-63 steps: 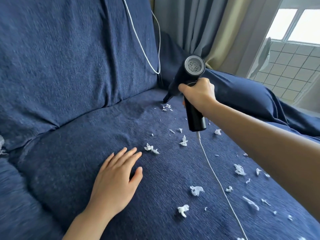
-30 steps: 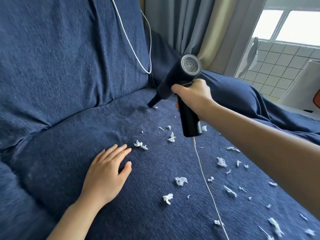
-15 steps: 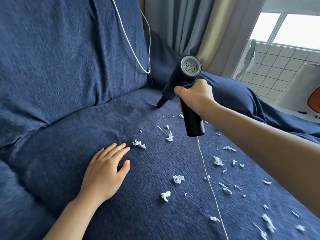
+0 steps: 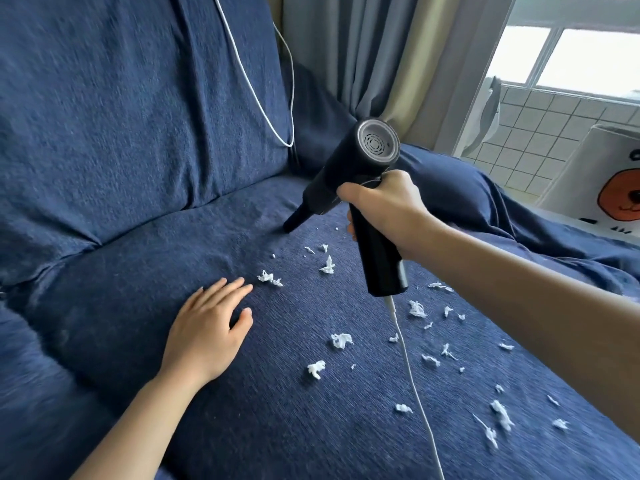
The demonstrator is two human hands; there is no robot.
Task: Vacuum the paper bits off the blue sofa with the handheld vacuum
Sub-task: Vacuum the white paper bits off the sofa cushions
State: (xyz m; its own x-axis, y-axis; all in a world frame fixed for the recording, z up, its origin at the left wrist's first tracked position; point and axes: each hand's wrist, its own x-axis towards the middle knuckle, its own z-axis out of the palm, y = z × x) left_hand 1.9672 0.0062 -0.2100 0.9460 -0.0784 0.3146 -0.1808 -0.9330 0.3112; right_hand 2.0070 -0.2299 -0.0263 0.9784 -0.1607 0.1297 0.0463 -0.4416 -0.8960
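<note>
My right hand (image 4: 384, 209) grips the handle of the black handheld vacuum (image 4: 349, 168). Its narrow nozzle tip (image 4: 291, 225) touches the blue sofa seat (image 4: 121, 306) near the back cushion. Several white paper bits (image 4: 327, 266) lie scattered on the seat, in front of the nozzle and to the right of it. My left hand (image 4: 207, 327) rests flat on the seat, fingers straight, fingertips close to one paper bit (image 4: 268, 278). A white cord (image 4: 412, 379) hangs from the bottom of the vacuum's handle and runs across the seat toward me.
The blue back cushion (image 4: 121, 98) rises behind the seat, with a white cable (image 4: 256, 88) draped over it. Grey and beige curtains (image 4: 374, 57) hang at the far end. A window and white tiled wall (image 4: 540, 133) are at right, with a white bear-print item (image 4: 616, 188).
The nozzle swept left and right along the back of the seat, and the cluster of bits near the cushion is gone. My left hand has stayed flat on the seat.
</note>
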